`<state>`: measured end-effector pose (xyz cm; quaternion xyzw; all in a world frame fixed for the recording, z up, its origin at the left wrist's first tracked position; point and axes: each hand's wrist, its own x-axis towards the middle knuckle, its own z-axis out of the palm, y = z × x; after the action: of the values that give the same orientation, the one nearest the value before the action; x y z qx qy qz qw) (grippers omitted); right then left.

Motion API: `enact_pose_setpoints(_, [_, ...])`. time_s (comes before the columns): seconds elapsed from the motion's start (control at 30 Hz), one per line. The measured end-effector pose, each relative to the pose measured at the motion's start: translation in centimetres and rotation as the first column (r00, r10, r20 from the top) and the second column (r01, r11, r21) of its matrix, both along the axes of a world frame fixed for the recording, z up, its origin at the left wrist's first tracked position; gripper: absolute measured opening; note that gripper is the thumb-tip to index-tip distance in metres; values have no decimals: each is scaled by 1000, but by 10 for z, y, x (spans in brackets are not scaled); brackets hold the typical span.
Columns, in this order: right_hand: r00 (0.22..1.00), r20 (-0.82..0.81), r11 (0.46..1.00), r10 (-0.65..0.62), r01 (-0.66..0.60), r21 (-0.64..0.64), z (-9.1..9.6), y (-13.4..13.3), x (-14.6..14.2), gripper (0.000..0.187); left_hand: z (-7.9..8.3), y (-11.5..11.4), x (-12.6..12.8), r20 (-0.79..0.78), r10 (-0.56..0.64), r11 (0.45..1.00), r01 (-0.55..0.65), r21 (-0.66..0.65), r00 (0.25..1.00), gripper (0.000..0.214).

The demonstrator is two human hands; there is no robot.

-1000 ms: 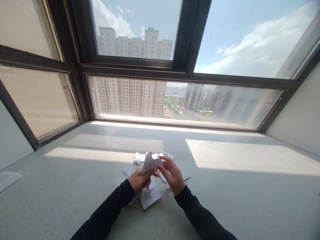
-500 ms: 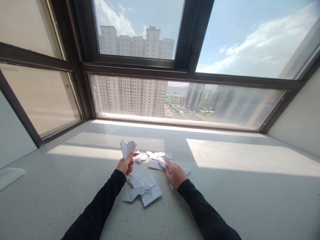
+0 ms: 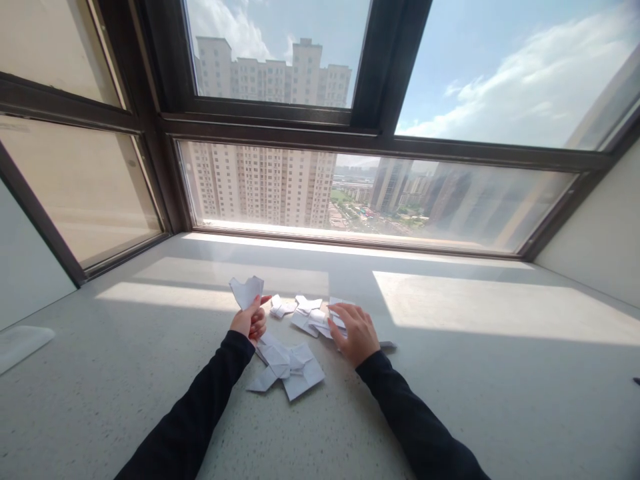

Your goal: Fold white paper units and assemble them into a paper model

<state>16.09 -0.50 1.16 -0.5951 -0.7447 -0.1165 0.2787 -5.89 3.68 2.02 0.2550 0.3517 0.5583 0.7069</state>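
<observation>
Pinched in my left hand [image 3: 249,321] is a piece of folded white paper [image 3: 246,292] with a notched top edge, raised above the counter. My right hand [image 3: 356,333] is over the right part of a loose group of folded papers [image 3: 306,321], thumb and fingers apart. Its fingertips are at or just above the papers; whether they touch, I cannot tell. A small folded paper [image 3: 281,306] lies between the hands. Nearer to me rests a pile of folded white papers [image 3: 293,368], some pointed, one a flat square.
The speckled white counter [image 3: 280,440] runs up to a dark-framed window [image 3: 350,241]. A white flat object [image 3: 23,347] lies at the left edge. Part of a small dark item [image 3: 637,381] shows at the far right. Sunlight falls in bands across the back.
My right hand has released the folded paper it was gripping, opening and shifting slightly up and right. The papers beneath it are spread differently. My left hand has moved slightly left, still holding its paper.
</observation>
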Motion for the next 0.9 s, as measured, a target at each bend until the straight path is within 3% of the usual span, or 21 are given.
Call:
enact_pose_setpoints(0.17, [995, 94, 988, 17, -3, -151, -11, 3, 3, 50, 2, -1, 0, 1, 5, 1000, -5, -8, 1000, 20])
enact_pose_setpoints(0.3, [993, 74, 956, 90, -66, -285, -13, 5, 3, 27, 3, -1, 0, -2, 3, 1000, -3, -15, 1000, 20])
enact_pose_setpoints(0.4, [998, -21, 975, 57, -60, -212, -8, 3, 3, 22, 5, -2, 0, -4, 5, 1000, -5, -18, 1000, 22])
enact_pose_setpoints(0.5, [987, -144, 996, 77, -83, -36, -1, 1, 5, 23, 6, -3, 1, -6, 11, 1000, -11, -16, 1000, 22])
enact_pose_setpoints(0.6, [987, -113, 989, 112, -100, 110, 3, -1, 1, 23, 6, -4, 2, -9, 15, 1000, -15, -12, 1000, 23])
enact_pose_setpoints(0.73, [988, -2, 980, 152, -151, 131, 2, -4, -10, 23, 7, -4, 2, -13, 16, 1000, -16, -8, 1000, 23])
enact_pose_setpoints(0.9, [989, -93, 985, 115, -102, 139, 1, -4, -9, 24, 8, -4, 2, -10, 13, 1000, -13, 2, 1000, 22])
